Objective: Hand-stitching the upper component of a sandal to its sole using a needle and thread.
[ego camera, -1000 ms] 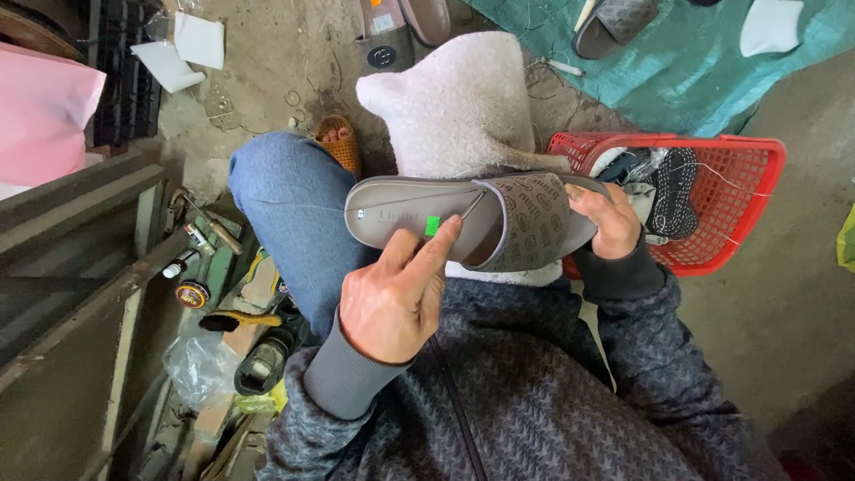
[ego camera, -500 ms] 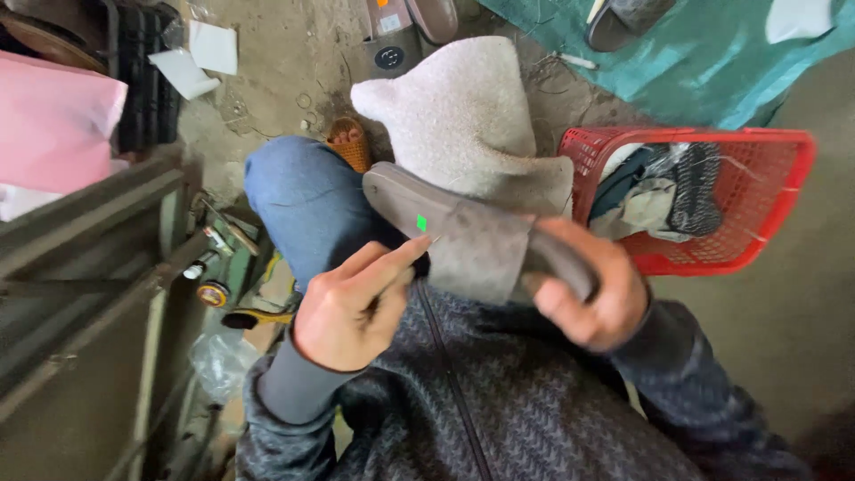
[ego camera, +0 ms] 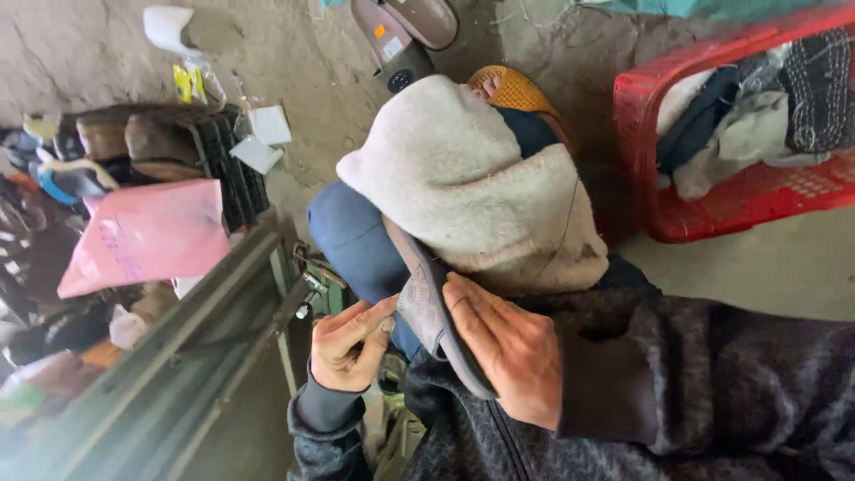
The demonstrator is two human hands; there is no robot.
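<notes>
Grey slipper [ego camera: 426, 307] prob light, bendy; right hand [ego camera: 508, 352] flat on sole, fingers together; left hand [ego camera: 349, 343] fingertips pinching upper edge

Left hand [ego camera: 349, 346] curled; right hand [ego camera: 508, 349] flat, fingers together.

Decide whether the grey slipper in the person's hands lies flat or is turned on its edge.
On edge: the grey slipper shows its thin sole rim, pressed by the right hand, with the left hand at its patterned upper.
</notes>
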